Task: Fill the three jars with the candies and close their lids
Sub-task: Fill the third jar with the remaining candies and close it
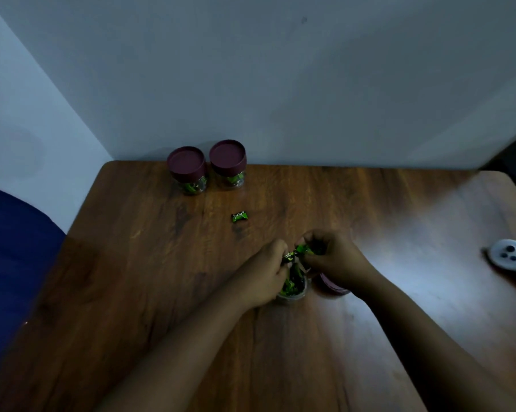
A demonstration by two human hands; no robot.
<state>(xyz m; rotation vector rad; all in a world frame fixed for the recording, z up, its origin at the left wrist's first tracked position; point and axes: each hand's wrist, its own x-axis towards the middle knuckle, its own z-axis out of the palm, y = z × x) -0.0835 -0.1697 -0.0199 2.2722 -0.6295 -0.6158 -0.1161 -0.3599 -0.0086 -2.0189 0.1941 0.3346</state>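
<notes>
open jar (pixel 292 288) — mostly hidden by hands | lid (pixel 332 285) — half hidden

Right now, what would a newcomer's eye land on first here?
Both hands, left hand and right hand, bunched over the open jar near the middle of the table, holding green candies above it. Next, the two closed jars with maroon lids at the far edge by the wall, and a single stray candy lying between them and the hands.

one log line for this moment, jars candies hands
far jars: lidded | open jar: being filled | left hand, right hand: holding candies over it | lid: on table | loose candy: left
</notes>
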